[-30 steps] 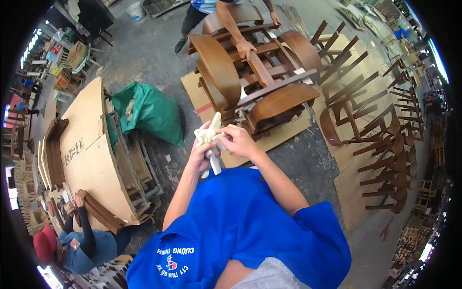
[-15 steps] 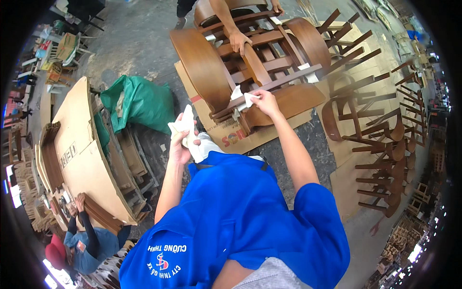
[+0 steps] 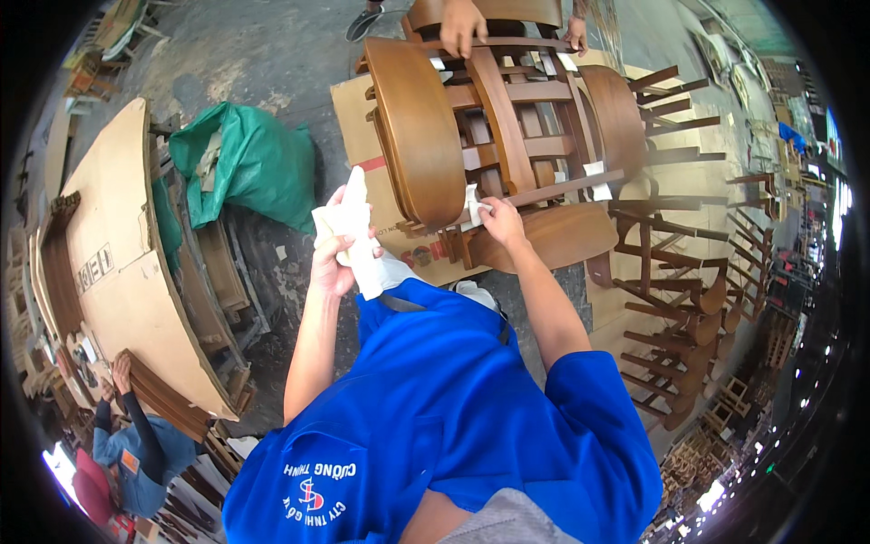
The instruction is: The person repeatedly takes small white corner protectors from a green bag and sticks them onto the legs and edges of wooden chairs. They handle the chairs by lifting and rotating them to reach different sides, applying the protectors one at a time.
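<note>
My left hand (image 3: 333,261) is closed around a bundle of white foam sheets (image 3: 346,219), held up in front of my body. My right hand (image 3: 501,223) pinches a small white foam piece (image 3: 472,205) at the near end of a long wooden rail (image 3: 566,186). That rail lies across stacked brown wooden chairs (image 3: 419,136) with curved panels. Other white foam pieces (image 3: 596,179) sit between the chair parts. At the far side, a co-worker's hand (image 3: 463,29) rests by a slat, and another hand (image 3: 576,34) touches the stack's far right.
Cardboard (image 3: 362,118) lies under the chairs. A green sack (image 3: 263,168) stands on the floor to the left, beside a cardboard-covered stack (image 3: 118,263). Many wooden chairs (image 3: 698,299) fill the right side. Another person (image 3: 149,453) works at the lower left.
My right hand's foam piece has come against the rail's near end. The co-worker's hand has drawn back from the middle slat toward the far side. My left hand still grips the foam sheets.
</note>
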